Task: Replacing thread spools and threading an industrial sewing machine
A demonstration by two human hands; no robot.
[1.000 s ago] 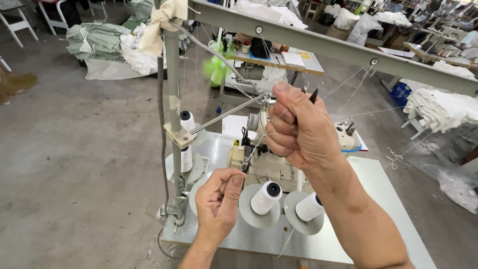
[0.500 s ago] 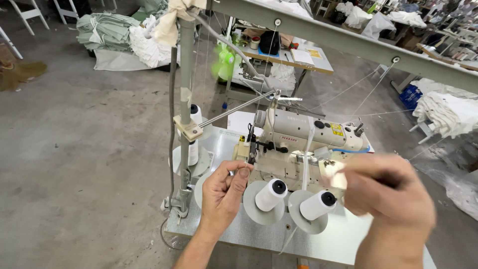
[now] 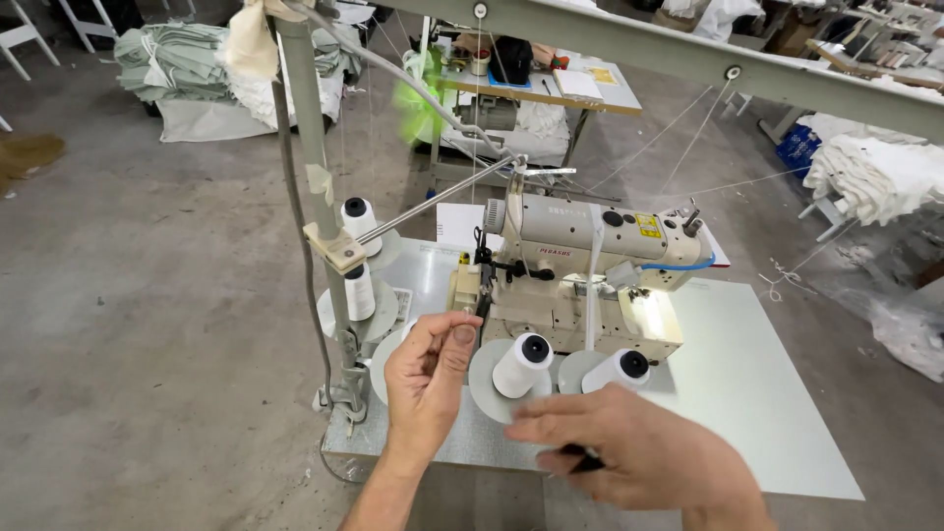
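Observation:
My left hand [image 3: 428, 379] is raised in front of the cream sewing machine [image 3: 580, 265], close to its left end. Its thumb and forefinger are pinched together, and anything between them is too fine to see. My right hand [image 3: 639, 457] is low over the near edge of the grey table [image 3: 747, 374], with its fingers closed around a small dark tool [image 3: 585, 458]. Two white thread cones [image 3: 521, 364] [image 3: 619, 369] stand on round discs just beyond my hands.
A metal thread-stand pole [image 3: 315, 177] rises at the table's left with two more white cones [image 3: 359, 218] [image 3: 359, 292] on it. A slanted beam [image 3: 688, 54] crosses overhead with threads hanging from it. Other work tables, fabric piles and a concrete floor surround the table.
My right hand has dropped from high up by the thread-guide rod to low over the table's near edge. My left hand has stayed pinched near the machine's left end.

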